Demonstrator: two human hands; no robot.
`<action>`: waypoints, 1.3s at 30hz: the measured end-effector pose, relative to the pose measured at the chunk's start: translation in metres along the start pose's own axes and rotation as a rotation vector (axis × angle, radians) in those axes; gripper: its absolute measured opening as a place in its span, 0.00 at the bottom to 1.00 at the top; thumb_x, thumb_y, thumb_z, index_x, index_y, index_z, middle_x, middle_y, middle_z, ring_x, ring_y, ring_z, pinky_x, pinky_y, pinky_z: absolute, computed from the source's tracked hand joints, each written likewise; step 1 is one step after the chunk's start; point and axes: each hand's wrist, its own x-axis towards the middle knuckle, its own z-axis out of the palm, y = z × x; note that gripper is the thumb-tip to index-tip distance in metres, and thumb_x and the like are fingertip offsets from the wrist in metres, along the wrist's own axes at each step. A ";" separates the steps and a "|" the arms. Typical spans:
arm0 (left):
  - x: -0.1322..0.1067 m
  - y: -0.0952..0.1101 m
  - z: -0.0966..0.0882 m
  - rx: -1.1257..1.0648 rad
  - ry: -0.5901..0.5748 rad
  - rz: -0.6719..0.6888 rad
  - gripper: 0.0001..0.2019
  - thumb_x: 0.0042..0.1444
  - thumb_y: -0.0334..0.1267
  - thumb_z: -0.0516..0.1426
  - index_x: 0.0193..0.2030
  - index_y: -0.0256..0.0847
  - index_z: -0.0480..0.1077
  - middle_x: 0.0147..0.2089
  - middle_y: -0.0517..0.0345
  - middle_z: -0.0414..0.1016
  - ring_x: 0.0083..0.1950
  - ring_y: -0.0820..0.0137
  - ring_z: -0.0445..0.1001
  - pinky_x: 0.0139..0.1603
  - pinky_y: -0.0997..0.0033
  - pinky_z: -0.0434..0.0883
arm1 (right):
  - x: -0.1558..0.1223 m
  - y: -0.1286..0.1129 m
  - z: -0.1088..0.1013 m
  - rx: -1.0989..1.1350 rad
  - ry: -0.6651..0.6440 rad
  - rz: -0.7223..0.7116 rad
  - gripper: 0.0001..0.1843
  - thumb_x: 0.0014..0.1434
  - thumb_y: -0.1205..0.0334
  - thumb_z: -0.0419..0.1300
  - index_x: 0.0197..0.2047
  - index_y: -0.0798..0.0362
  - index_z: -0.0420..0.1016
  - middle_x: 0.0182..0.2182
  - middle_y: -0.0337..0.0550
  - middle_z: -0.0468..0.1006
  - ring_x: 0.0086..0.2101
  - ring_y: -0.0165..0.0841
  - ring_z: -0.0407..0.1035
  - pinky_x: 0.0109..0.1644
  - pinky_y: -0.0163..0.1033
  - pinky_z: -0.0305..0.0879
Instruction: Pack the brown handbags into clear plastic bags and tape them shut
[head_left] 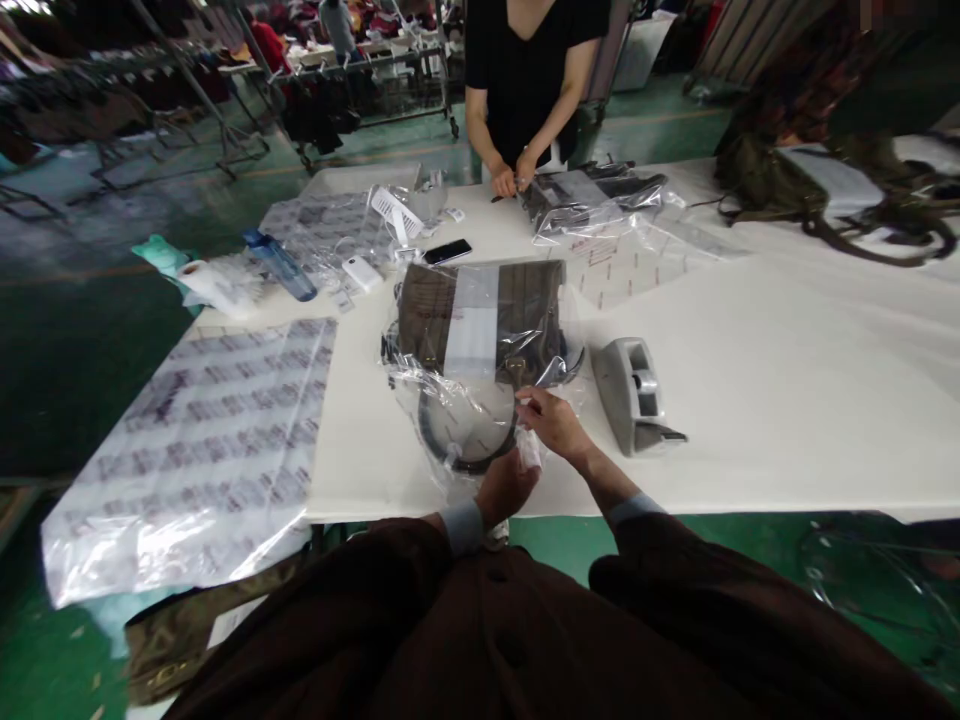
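Observation:
A clear plastic bag (469, 420) lies on the white table (757, 440), holding a brown item with a white band (480, 320) and a dark curved strap (442, 430). My left hand (506, 487) grips a gathered fold of the film at the bag's near end. Just above it, my right hand (551, 422) pinches the film's edge between thumb and fingers. Both hands sit near the table's front edge, in dark brown sleeves. A grey tape dispenser (634, 395) stands to the right of my right hand, not touching it.
Across the table, a co-worker's hands (510, 180) work beside plastic-wrapped goods (592, 200). A phone (448, 251), white power bank (362, 273) and blue water bottle (279, 265) lie far left. A printed plastic sheet (202, 450) hangs off the left side. Clothing racks (330, 90) stand behind.

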 end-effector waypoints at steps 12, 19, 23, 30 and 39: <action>0.003 -0.022 -0.004 -0.345 -0.013 -0.069 0.17 0.59 0.44 0.48 0.36 0.33 0.72 0.31 0.54 0.74 0.33 0.70 0.71 0.36 0.71 0.68 | 0.030 0.025 -0.021 -0.308 -0.224 -0.159 0.27 0.52 0.64 0.57 0.56 0.57 0.65 0.47 0.49 0.74 0.31 0.31 0.71 0.40 0.36 0.67; 0.007 -0.045 -0.116 0.419 0.044 0.171 0.19 0.59 0.43 0.51 0.55 0.41 0.65 0.60 0.48 0.65 0.61 0.61 0.61 0.59 0.57 0.61 | 0.045 0.019 0.013 -0.344 -0.176 -0.234 0.11 0.57 0.61 0.52 0.32 0.55 0.74 0.31 0.43 0.76 0.33 0.31 0.69 0.40 0.33 0.61; 0.022 -0.073 -0.140 0.824 0.040 0.276 0.23 0.60 0.36 0.48 0.63 0.44 0.56 0.68 0.55 0.50 0.69 0.61 0.45 0.65 0.51 0.50 | 0.055 0.023 0.034 -0.318 -0.073 -0.146 0.12 0.58 0.58 0.52 0.31 0.54 0.73 0.29 0.43 0.75 0.33 0.31 0.68 0.39 0.33 0.60; 0.045 -0.098 -0.115 0.873 0.057 0.379 0.24 0.63 0.39 0.44 0.66 0.39 0.51 0.69 0.50 0.48 0.70 0.61 0.41 0.67 0.51 0.46 | 0.079 0.016 0.066 -0.403 0.005 0.001 0.14 0.59 0.58 0.50 0.35 0.55 0.74 0.34 0.46 0.77 0.34 0.32 0.68 0.39 0.33 0.59; 0.051 -0.104 -0.115 0.688 0.059 0.354 0.24 0.61 0.37 0.46 0.63 0.33 0.51 0.68 0.45 0.51 0.69 0.63 0.46 0.67 0.56 0.47 | 0.097 0.001 0.092 -0.598 -0.071 0.123 0.17 0.63 0.57 0.45 0.40 0.54 0.73 0.40 0.50 0.75 0.38 0.35 0.70 0.41 0.36 0.61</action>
